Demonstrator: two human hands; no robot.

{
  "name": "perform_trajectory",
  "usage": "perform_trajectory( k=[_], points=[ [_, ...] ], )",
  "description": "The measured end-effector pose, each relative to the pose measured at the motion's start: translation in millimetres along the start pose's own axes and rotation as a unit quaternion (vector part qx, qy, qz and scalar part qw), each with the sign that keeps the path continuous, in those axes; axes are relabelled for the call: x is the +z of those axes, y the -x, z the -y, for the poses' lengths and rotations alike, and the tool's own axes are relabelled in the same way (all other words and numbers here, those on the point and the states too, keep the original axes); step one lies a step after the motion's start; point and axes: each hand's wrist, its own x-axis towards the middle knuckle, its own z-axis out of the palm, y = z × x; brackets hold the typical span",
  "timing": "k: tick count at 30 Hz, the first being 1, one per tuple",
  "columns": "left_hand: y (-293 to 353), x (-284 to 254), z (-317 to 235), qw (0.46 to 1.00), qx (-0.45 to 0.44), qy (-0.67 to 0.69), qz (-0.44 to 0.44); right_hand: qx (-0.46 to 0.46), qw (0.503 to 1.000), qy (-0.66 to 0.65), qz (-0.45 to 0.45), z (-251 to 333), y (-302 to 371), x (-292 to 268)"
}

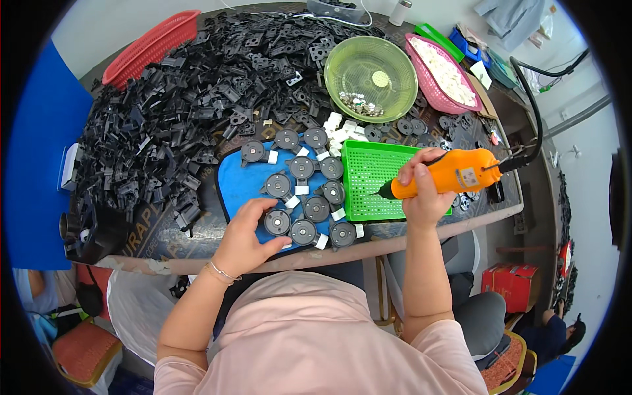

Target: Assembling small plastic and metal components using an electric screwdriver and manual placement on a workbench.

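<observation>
My right hand (424,197) is wrapped round an orange electric screwdriver (471,170). Its black nose and thin bit point left, above a bright green perforated basket (353,214). My left hand (243,240) curves its fingers and thumb around the leftmost front round black wheel-like part (277,222), which lies on a blue cloth (237,181). Whether every fingertip touches that part is hard to tell. Several similar round parts (301,167), each with a white block, lie in loose rows on the cloth.
A large heap of black brackets (145,125) covers the table's left and back. Behind the green basket are loose white blocks (341,128), an olive round basket (327,76) with metal pieces, and a pink basket (431,95) of white pieces. The screwdriver's black cable (538,125) runs up at right.
</observation>
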Motion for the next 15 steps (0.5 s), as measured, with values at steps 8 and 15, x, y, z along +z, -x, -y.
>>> perform_trajectory(
  k=[8, 15],
  points=[
    [-3.1, 4.3, 6.1, 0.999, 0.013, -0.034, -0.037, -0.015, 0.986, -0.131, 0.101, 25.8, 4.2, 62.9],
    [-3.9, 5.9, 8.6, 0.999, 0.006, -0.027, -0.028, -0.003, 0.976, -0.069, 0.205, -8.1, 24.9, 114.3]
  ],
)
